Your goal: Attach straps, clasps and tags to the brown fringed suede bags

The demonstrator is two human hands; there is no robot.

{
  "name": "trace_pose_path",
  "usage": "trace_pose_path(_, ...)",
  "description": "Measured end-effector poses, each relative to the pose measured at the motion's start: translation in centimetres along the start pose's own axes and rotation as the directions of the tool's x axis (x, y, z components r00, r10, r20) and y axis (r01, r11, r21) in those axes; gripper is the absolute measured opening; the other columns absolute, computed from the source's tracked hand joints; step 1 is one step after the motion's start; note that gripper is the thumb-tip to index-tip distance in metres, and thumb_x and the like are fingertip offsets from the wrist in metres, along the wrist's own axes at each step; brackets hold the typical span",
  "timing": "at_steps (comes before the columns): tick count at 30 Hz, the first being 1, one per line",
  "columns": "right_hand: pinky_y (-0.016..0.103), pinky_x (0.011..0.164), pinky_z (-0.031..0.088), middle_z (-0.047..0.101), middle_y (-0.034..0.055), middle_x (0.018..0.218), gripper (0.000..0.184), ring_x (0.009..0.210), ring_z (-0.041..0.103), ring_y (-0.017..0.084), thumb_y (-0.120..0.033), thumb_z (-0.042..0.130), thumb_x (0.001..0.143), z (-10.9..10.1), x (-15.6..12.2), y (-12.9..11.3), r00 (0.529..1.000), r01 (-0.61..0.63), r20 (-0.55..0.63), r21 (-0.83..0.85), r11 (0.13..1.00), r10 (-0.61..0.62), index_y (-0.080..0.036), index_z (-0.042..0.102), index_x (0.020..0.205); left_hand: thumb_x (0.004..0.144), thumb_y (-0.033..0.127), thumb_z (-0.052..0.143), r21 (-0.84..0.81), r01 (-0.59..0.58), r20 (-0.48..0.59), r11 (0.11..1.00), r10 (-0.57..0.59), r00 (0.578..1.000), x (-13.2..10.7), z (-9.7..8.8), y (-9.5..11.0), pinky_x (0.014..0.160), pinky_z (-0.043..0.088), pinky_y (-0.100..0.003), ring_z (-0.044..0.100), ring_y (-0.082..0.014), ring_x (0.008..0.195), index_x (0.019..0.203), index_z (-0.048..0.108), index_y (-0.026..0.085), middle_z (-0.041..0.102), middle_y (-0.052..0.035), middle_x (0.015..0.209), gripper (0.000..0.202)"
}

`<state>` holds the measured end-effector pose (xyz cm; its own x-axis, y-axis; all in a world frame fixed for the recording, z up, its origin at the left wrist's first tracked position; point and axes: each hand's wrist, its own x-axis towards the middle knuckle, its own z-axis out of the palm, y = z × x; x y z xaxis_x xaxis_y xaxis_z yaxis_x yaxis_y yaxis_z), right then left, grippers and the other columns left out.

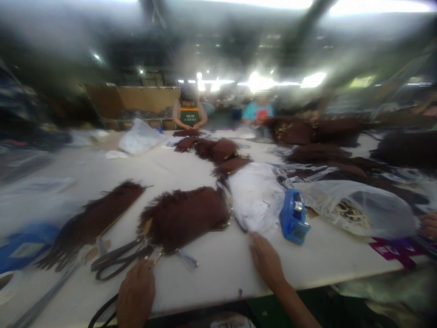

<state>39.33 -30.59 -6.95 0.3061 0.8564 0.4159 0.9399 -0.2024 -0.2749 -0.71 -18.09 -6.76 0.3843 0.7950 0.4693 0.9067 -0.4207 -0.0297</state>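
A dark brown fringed bag point(191, 218) lies on the table in front of me, with gold-coloured rings and zip hardware. My left hand point(136, 287) is at its near left corner, fingers curled over a dark strap point(105, 309) beside a metal clasp point(157, 256). Blur hides exactly how the fingertips grip. To the right of the bag, my right hand point(266, 259) rests on the table, fingers stretched forward. Its fingertips are close to a thin dark strip and the edge of a white plastic bag point(254, 196); I see nothing held there.
A blue tape dispenser point(294, 216) stands right of the white bag, before a clear bag of small pale pieces point(351, 213). Another fringed brown piece point(102, 218) lies left. More brown bags point(221, 150) run back towards a person in an apron point(189, 114). Someone's hand point(428, 225) shows far right.
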Motion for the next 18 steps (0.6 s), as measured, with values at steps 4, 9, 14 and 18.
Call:
trace_pose_path(4, 0.038, 0.094, 0.051, 0.048, 0.0124, 0.14, 0.049, 0.125, 0.05, 0.024, -0.02, 0.039, 0.092, 0.9, 1.5, 0.3, 0.996, -0.07, -0.05, 0.028, 0.997, 0.071, -0.016, 0.037, 0.141, 0.09, 0.023, 0.043, 0.009, 0.006, -0.005, 1.0, -0.006, 1.0, 0.1, -0.2, 0.2, 0.087, 0.046, -0.037, 0.058, -0.0249, 0.102, 0.106, 0.059, 0.014, 0.061, -0.0125, 0.109, 0.024)
trace_pose_path(9, 0.04, 0.093, 0.051, 0.063, 0.01, 0.121, 0.032, 0.112, 0.059, 0.025, -0.021, 0.043, 0.09, 0.3, 1.0, 0.7, 0.996, 0.049, 0.081, 0.001, 0.999, -0.049, -0.02, 0.061, 0.118, 0.09, 0.021, 0.044, 0.001, 0.031, -0.003, 1.0, -0.031, 1.0, 0.2, -0.3, 0.3, 0.086, 0.046, -0.037, 0.058, -0.0247, 0.102, 0.105, 0.058, 0.016, 0.061, -0.0116, 0.108, 0.021)
trace_pose_path(14, 0.039, 0.093, 0.051, 0.063, 0.0098, 0.123, 0.029, 0.113, 0.058, 0.025, -0.025, 0.041, 0.093, -0.9, -0.5, 0.7, 0.985, 0.125, 0.118, 0.023, 0.992, -0.127, -0.02, 0.065, 0.109, 0.09, 0.018, 0.044, -0.035, 0.086, 0.034, 0.996, -0.085, 0.996, 0.3, -1.0, 0.8, 0.087, 0.046, -0.037, 0.057, -0.0246, 0.102, 0.104, 0.058, 0.016, 0.061, -0.0114, 0.104, 0.02)
trace_pose_path(18, 0.035, 0.087, 0.052, 0.067, 0.0085, 0.112, 0.027, 0.102, 0.063, 0.022, -0.032, 0.039, 0.095, -0.4, -1.2, -0.6, 0.986, 0.122, 0.108, 0.082, 0.989, -0.13, -0.021, 0.063, 0.101, 0.09, 0.015, 0.043, -0.047, 0.121, 0.048, 0.992, -0.118, 0.992, 0.4, -1.3, 1.3, 0.09, 0.045, -0.039, 0.056, -0.025, 0.105, 0.107, 0.057, 0.016, 0.06, -0.0119, 0.107, 0.022)
